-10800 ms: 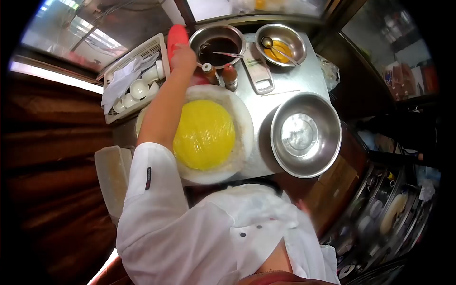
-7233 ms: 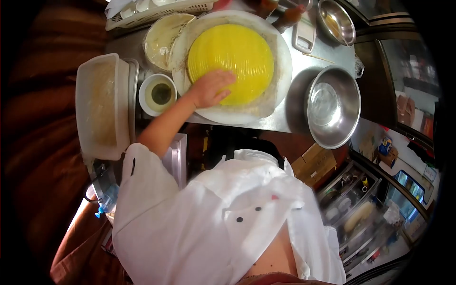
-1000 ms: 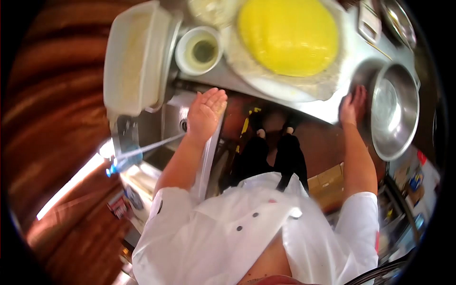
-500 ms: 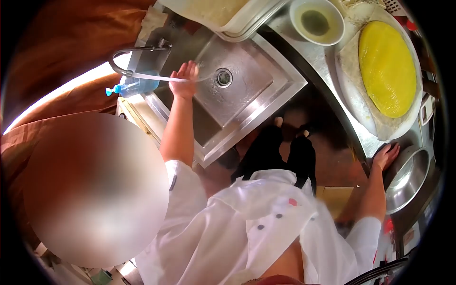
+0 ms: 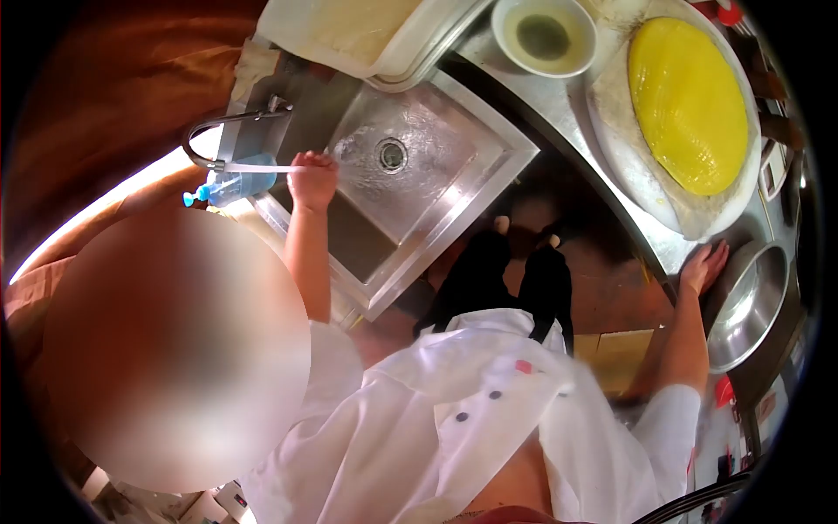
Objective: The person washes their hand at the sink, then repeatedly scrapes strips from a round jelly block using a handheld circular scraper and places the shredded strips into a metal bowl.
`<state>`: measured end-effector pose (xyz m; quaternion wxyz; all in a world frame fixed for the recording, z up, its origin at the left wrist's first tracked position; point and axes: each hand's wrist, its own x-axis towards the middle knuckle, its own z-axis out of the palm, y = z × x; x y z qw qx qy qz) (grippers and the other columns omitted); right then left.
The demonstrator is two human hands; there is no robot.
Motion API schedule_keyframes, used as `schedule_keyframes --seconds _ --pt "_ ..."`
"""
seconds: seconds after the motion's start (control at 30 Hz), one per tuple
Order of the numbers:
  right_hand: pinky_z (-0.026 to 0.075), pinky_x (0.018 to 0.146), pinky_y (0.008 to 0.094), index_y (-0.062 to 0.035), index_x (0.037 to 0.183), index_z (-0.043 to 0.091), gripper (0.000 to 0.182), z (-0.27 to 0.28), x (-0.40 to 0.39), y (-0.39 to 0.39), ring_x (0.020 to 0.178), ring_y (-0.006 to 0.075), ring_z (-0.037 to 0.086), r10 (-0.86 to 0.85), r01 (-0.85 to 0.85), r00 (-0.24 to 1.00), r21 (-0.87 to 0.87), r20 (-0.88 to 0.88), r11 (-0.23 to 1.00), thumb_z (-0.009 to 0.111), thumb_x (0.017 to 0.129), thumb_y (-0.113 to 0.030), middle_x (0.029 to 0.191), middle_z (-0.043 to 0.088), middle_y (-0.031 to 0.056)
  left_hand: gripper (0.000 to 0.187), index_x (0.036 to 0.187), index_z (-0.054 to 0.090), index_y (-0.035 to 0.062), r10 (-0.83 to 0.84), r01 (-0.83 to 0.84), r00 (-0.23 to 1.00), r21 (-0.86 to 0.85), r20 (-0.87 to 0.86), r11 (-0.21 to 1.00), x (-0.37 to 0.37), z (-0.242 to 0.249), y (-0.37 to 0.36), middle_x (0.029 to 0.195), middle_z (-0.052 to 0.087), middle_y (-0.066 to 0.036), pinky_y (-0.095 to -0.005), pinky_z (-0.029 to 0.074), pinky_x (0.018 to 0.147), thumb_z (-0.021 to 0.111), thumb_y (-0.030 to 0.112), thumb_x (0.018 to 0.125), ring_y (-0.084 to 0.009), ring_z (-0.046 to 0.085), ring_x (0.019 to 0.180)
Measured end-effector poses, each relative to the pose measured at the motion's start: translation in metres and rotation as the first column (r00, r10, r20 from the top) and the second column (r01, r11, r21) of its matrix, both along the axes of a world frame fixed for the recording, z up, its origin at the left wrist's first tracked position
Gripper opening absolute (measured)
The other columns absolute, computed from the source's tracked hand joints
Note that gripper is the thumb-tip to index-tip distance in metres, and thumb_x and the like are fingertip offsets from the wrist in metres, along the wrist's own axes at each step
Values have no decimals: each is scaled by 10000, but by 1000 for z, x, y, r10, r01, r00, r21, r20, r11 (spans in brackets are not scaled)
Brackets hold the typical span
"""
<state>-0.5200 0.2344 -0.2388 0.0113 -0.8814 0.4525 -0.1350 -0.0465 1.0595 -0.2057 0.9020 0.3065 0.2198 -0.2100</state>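
My left hand (image 5: pixel 312 181) is over the left side of the steel sink (image 5: pixel 419 196), its fingers curled in with nothing visible in them. Water from the curved faucet (image 5: pixel 199 148) runs onto this hand, and water ripples around the drain (image 5: pixel 392 155). My right hand (image 5: pixel 703 268) lies at the edge of the steel counter (image 5: pixel 611 188) with its fingers stretched out, holding nothing. It is between the large white plate (image 5: pixel 749 188) and a steel bowl (image 5: pixel 749 306).
On the plate is a yellow oval slab (image 5: pixel 690 105). A white bowl (image 5: pixel 585 52) of liquid and a pale tub (image 5: pixel 327 31) stand near the top. A blue bottle (image 5: pixel 240 185) lies by the faucet. A large blurred disc covers the left.
My left hand has gone from spread fingers to curled ones and has drawn back from the drain. The whole view has shifted slightly. My right hand remains at the counter's edge.
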Motion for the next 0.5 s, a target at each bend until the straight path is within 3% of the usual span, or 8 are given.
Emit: schedule_keyframes --seconds 0.07,0.1,0.17,0.23,0.33,0.4,0.43,0.5 --pt "283 1227 458 -6 1500 468 572 -4 0 -5 1465 394 369 16 -16 1000 49 -3 999 451 1043 -350 1571 421 226 275 907 665 96 -74 69 996 97 43 993 18 -13 16 910 709 -78 -447 467 829 487 284 1000 -257 586 838" --pt "283 1226 458 11 1485 479 560 -6 -4 -12 1461 401 373 32 -31 999 96 -12 995 461 1036 -323 1556 436 239 254 928 666 92 -77 61 997 408 22 911 26 -8 13 905 698 -75 -435 470 809 494 266 999 -247 589 832" --pt "284 1227 455 29 1460 495 540 -18 -9 -8 1456 411 374 18 -17 999 -12 41 1000 475 1020 -284 1534 456 254 218 969 670 85 -270 212 958 878 -99 428 31 4 -2 895 676 -70 -412 477 770 509 228 997 -229 594 822" --pt "287 1228 453 23 1457 501 540 -4 0 -4 1459 403 377 5 -6 1000 44 12 999 482 1016 -290 1549 437 250 189 1010 674 77 -346 277 915 948 -210 155 28 20 -19 885 654 -64 -388 484 732 523 191 994 -210 599 811" --pt "298 1223 458 8 1462 498 540 11 12 13 1460 394 383 -46 46 999 -11 -4 999 482 1016 -296 1572 414 230 171 1071 679 65 -358 390 858 921 -368 -12 13 56 -49 871 621 -56 -353 495 673 545 135 991 -182 607 796" --pt "304 1220 463 -12 1474 493 542 19 19 20 1459 396 385 -62 62 998 14 25 998 483 1015 -300 1579 407 219 187 1095 652 63 -580 166 779 970 -239 -177 11 33 -5 875 609 -42 -246 477 681 486 80 1010 -106 573 786" --pt "307 1218 466 -22 1479 490 544 22 20 21 1457 399 385 -67 66 996 29 50 997 486 1012 -302 1579 409 217 221 1158 648 53 -546 410 815 859 -194 306 9 63 -9 994 646 -61 -273 516 829 494 32 1000 -141 597 959" --pt "319 1209 471 -39 1494 476 568 20 20 21 1466 382 379 -85 84 996 25 31 996 509 994 -306 1590 404 193 230 1249 624 32 -537 234 841 846 72 480 -17 92 -31 1147 661 -83 -320 536 968 570 76 1029 -212 630 1078"
